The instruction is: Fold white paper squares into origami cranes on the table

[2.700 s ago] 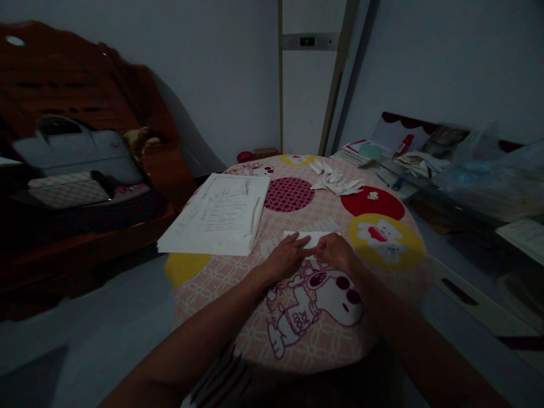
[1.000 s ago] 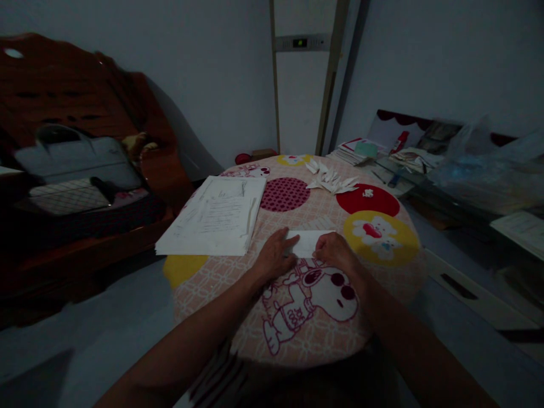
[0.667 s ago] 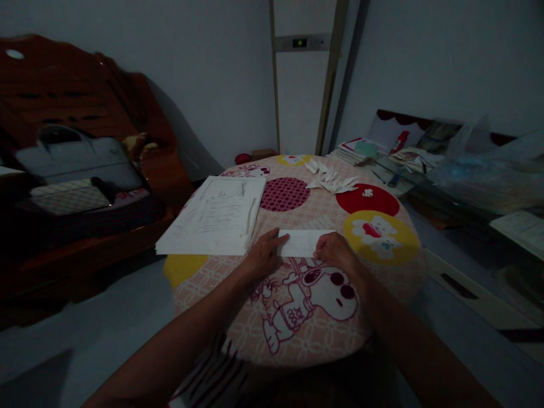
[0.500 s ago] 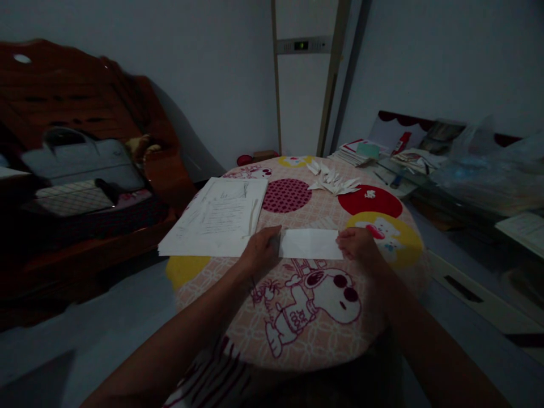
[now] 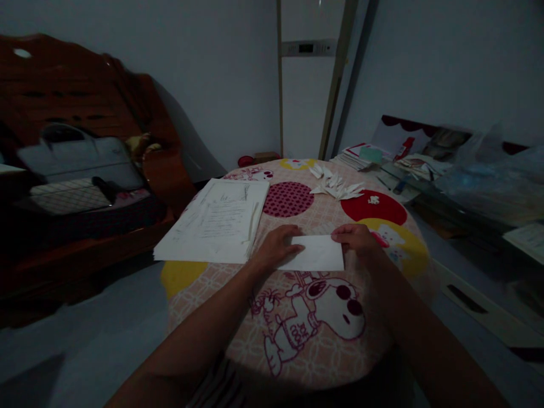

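Observation:
A folded white paper strip (image 5: 318, 253) lies on the round table with a cartoon-print cloth (image 5: 297, 334). My left hand (image 5: 277, 245) rests on the strip's left end, fingers curled over its top edge. My right hand (image 5: 355, 237) pinches the strip's upper right corner. The room is dim and the fingertips are hard to make out.
A stack of white sheets (image 5: 216, 222) lies left of the strip. Several small folded paper pieces (image 5: 335, 184) sit at the table's far side. A cluttered low surface with books and plastic bags (image 5: 446, 170) stands right. A wooden bench with a grey bag (image 5: 76, 158) is left.
My hands moved apart along the strip from its middle to its two ends. The strip now looks taller than one second ago, and both hands hold its top edge.

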